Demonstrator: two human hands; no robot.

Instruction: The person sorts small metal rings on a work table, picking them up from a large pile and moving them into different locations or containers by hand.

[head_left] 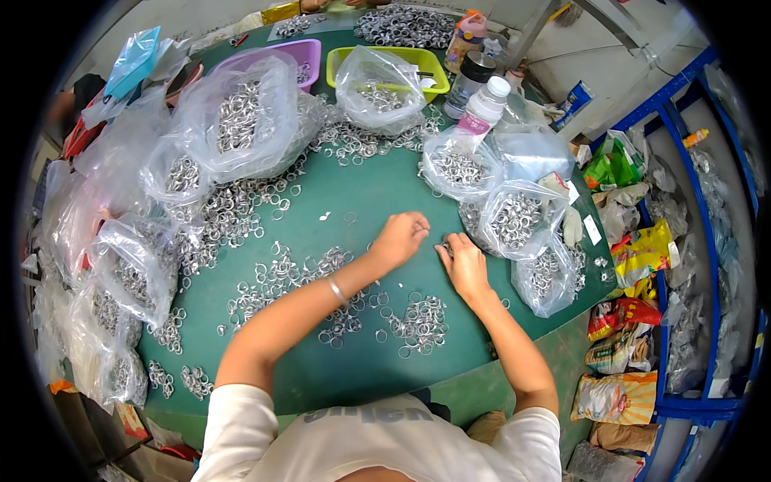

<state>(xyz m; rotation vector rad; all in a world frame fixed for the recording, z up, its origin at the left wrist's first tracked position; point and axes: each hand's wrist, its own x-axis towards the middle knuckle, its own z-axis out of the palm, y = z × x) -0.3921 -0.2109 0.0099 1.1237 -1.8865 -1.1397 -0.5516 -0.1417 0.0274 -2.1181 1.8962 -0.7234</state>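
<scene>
Near my chest on the green surface (353,361) lies a ring pile (419,321). Beyond it, my left hand (399,238) curls loosely, its grip hidden, while my right hand (463,263) pinches small rings (446,247). Farther off sit bags (514,221) of rings.

Head camera looks steeply down, close over green table (353,193); rim perhaps distorted

A yellow tray (434,63), purple basin (309,51) and white bottle (484,105) stand behind.
</scene>
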